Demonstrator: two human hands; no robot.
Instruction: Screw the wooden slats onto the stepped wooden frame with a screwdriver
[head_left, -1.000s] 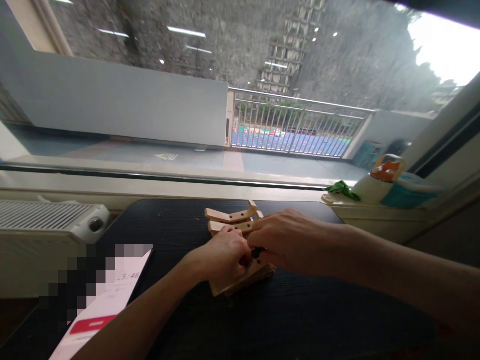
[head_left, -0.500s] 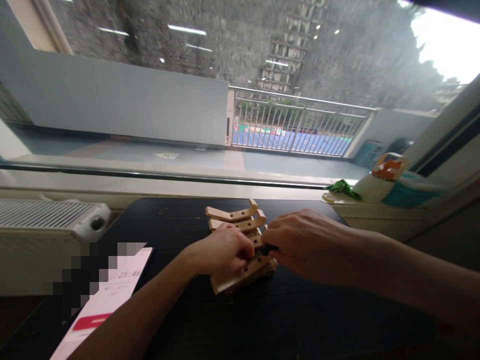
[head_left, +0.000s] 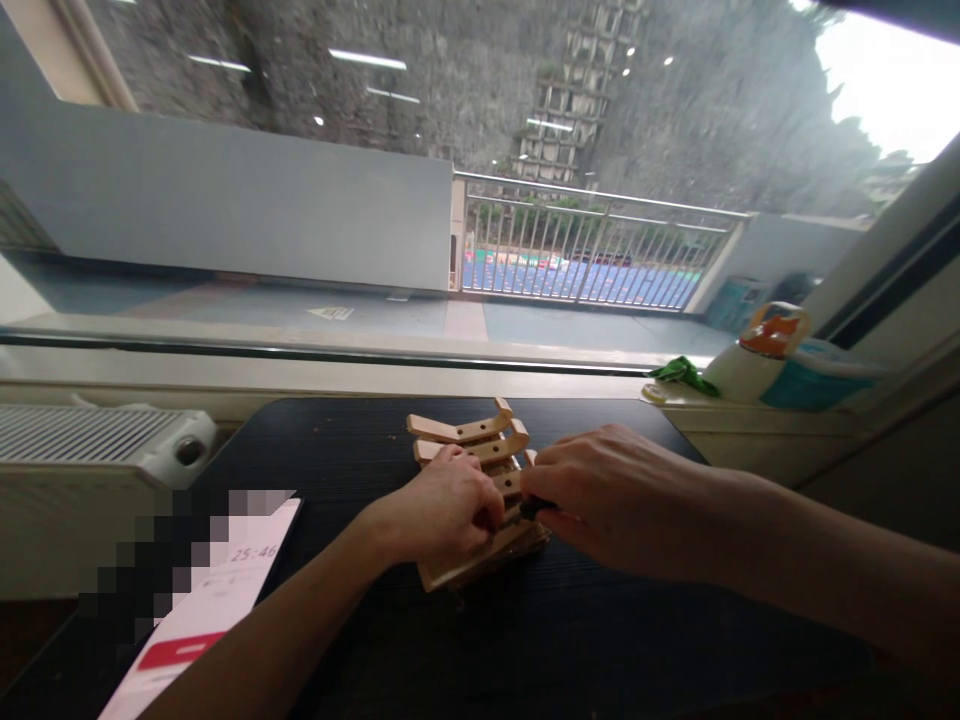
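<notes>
left hand (head_left: 442,510) clamps the hook rack (head_left: 461,432), hooks pointing right; right hand (head_left: 607,495) pinches a dark bit (head_left: 529,508).

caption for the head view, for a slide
Left hand grips a wooden hook rack on a black table; right hand pinches a small dark object.

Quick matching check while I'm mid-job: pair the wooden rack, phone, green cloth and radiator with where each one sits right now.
Things:
1 wooden rack
2 phone
3 green cloth
4 radiator

Places:
A on the windowsill, far right
B off the table, to its left
C near left corner of the table
D mid-table, with the left hand and right hand on it

Pairs: 1-D, 2-C, 3-A, 4-B
</notes>
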